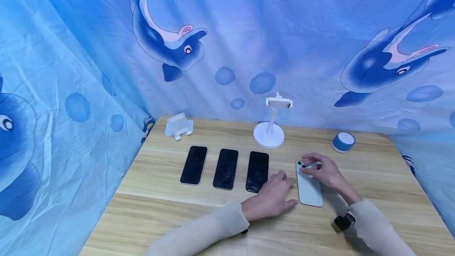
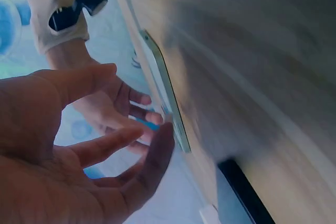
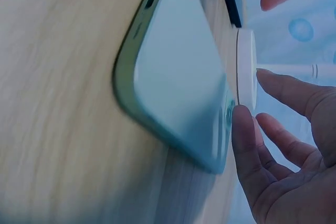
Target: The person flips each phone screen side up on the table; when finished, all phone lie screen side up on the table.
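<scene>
A pale mint phone lies back side up on the wooden table, its camera lenses at the far end. Around that far end is my right hand, thumb and fingers spread apart; in the right wrist view these fingers come close to the camera bump, and whether they touch it I cannot tell. My left hand is between the mint phone and the nearest black phone, partly covering that phone's lower corner from view. Its fingers are loosely bent and hold nothing.
Two more dark phones, a middle one and a left one, lie in a row. Behind stand a white folding stand, a white round-based phone holder and a blue-and-white cylinder. A dolphin-print curtain hangs behind the table.
</scene>
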Tool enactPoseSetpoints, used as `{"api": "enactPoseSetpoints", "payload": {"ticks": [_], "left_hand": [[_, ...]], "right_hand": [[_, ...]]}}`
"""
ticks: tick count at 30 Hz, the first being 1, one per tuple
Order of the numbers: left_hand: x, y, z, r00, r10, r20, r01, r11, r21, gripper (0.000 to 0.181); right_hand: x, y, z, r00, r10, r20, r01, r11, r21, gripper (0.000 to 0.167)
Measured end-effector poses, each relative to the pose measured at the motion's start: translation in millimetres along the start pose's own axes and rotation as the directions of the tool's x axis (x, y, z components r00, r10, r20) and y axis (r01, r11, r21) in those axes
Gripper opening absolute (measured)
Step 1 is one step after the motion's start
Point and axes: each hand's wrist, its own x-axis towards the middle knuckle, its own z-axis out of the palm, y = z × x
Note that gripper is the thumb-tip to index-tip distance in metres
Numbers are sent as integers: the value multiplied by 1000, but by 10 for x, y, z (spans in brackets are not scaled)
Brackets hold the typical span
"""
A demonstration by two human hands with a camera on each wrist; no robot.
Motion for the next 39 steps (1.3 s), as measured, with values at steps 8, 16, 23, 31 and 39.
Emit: {"api": "enactPoseSetpoints", "payload": {"ticks": [8,16,23,31,39], "left_hand": [[55,209,96,999,-32,28,28,988,149,64],[162,362,169,998,-66,2,64,969,237,66],[249,514,226,998,-60,12,54,957,284,70],[340,623,314,998,-57,32,43,935,352,70],[393,708,351,994,-100,49,71,904,422,64]], "right_hand": [[-28,170,-77,1000,4,-28,-4,1000,-22,56],[-36,285,-137,999,30,-44,-30,1000,0,54],[-47,323,-159,998,44,-36,-44,999,1,54],[-20,357,-180,998,58,-31,-58,998,-7,57],[4,376,-178,998,53,-34,-54,998,-13,51]]}}
